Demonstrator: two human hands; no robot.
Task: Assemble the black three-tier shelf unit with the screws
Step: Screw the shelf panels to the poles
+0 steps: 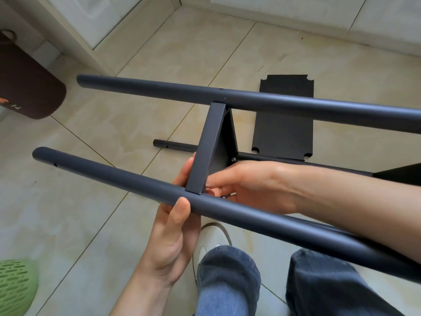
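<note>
**Half-built black shelf frame held over tile floor, both hands at the near tube joint**

Knees in blue jeans (pixel 227 277) fill the bottom edge, with a white shoe (pixel 211 236) on the floor between the left forearm and the leg. Just above them, the near tube (pixel 114 176) of the shelf frame runs from mid-left to lower right, held off the floor. Left hand (pixel 173 233) comes up from below, thumb on the front of the tube, fingers wrapped round behind it and touching the left edge of the shelf panel (pixel 209 147), so it's clamped on the tube. Right hand (pixel 250 185) reaches in from the right, fingers curled together and pinching at the corner where the panel meets the near tube; a small metal bit shows under the fingers, too small to tell what it is. Shelf panel stands edge-on between the near tube and the far tube (pixel 227 96), touching both. A screw (pixel 233 159) sits in the panel's inner lower corner. Small holes are visible near the left ends of both tubes.

On the floor behind the frame: a loose tube (pixel 173 144) with a hole near its end, and a flat black panel (pixel 284 124) with notched corners, lying just beside it. Beige tile floor (pixel 114 124). Brown rounded object (pixel 27 87) at left edge, green perforated object (pixel 16 286) at the bottom-left corner, white cabinet base (pixel 95 21) top left.
</note>
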